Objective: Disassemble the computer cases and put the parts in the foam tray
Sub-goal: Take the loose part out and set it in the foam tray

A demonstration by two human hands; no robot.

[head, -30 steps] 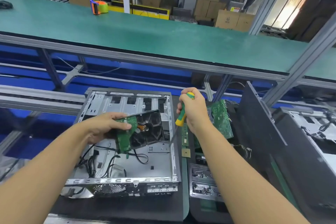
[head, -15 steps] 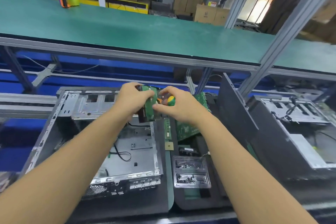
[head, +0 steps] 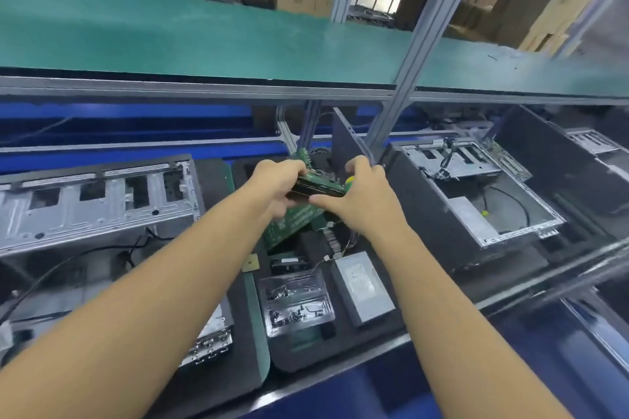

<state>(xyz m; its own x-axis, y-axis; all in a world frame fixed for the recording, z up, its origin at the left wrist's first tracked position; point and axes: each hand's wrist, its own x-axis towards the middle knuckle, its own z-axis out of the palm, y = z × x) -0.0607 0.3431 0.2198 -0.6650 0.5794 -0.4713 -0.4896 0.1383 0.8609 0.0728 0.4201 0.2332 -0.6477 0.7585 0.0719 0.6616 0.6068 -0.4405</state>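
Gripping hard drive (head: pixel 318 184), left hand (head: pixel 272 184) and right hand (head: pixel 366 202), over circuit board (head: pixel 292 224) in foam tray (head: pixel 303 360)

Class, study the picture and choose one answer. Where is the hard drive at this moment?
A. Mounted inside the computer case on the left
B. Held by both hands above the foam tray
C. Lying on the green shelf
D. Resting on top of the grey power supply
B: the left hand and the right hand both grip the hard drive, holding it in the air over the foam tray.
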